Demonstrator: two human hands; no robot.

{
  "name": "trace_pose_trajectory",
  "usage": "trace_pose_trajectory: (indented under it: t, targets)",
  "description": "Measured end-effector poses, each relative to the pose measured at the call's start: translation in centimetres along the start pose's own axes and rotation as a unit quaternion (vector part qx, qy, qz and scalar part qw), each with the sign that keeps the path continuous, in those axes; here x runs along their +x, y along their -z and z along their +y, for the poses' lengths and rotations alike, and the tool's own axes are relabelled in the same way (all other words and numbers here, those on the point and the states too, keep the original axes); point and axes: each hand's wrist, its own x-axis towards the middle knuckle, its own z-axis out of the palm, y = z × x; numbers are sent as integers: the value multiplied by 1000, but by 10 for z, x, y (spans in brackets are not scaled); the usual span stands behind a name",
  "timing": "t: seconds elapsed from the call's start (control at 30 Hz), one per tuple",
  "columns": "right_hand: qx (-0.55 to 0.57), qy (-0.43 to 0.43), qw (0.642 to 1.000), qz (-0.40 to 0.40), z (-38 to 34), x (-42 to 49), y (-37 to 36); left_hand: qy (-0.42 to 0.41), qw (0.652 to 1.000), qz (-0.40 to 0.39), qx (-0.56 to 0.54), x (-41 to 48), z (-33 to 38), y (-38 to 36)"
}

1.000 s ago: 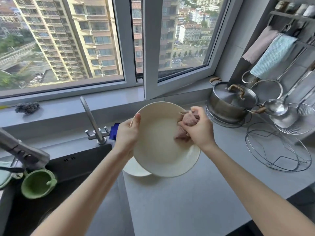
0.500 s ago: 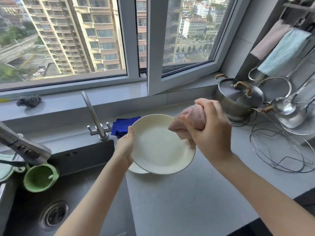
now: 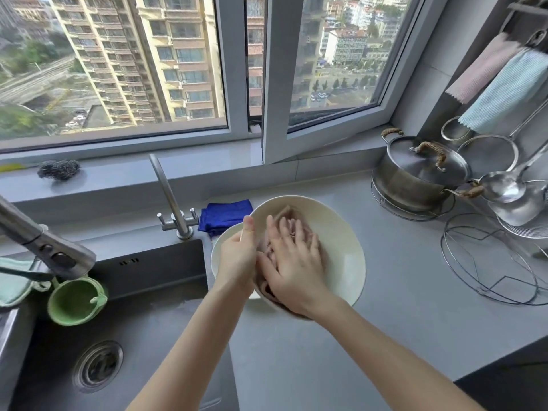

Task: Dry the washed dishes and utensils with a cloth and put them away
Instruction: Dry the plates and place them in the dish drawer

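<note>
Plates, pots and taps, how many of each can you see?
Plates: 2
Pots: 1
Taps: 2
Total: 5

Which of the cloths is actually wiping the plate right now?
The pink cloth, pressed into the cream plate under the right hand. The folded blue cloth lies by the tap; the striped cloths hang at right.
</note>
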Motion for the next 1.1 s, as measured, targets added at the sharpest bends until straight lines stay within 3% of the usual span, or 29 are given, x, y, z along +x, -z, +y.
trace_pose_trajectory:
  t: [0.1,0.2,0.27,0.37,0.47,0.57,0.73,0.87,0.97,1.1]
  targets:
    - [-27,103,992,-65,-10,-14,12,39,999,-18,-16,4,5,10]
    - [-73,204,967,-133,26,-44,30,4,1000,-2,10,7,8,27]
    - [-151,209,960,-106,61,-42,37,-20,1000,-14,16,2,9,30]
    - [-209,124,968,-70,78,-14,40,-39,998,-23,51,-3,6,23]
    - [-90,78,992,-35,48,9,20,-34,998,-17,54,3,8,10]
    - [22,86,994,-66,1,-1,9,14,998,-5,60,13,8,2]
    - [-28,177,977,-117,31,-46,31,127,991,-40,16,26,-7,6]
    - [-113,291,950,-12,82,-59,48,134,990,-26,23,25,0,14]
    - [-82,354,932,12,88,-49,61,214,974,-65,28,21,8,15]
    - [17,357,933,28,72,-49,74,265,954,-124,70,27,17,21]
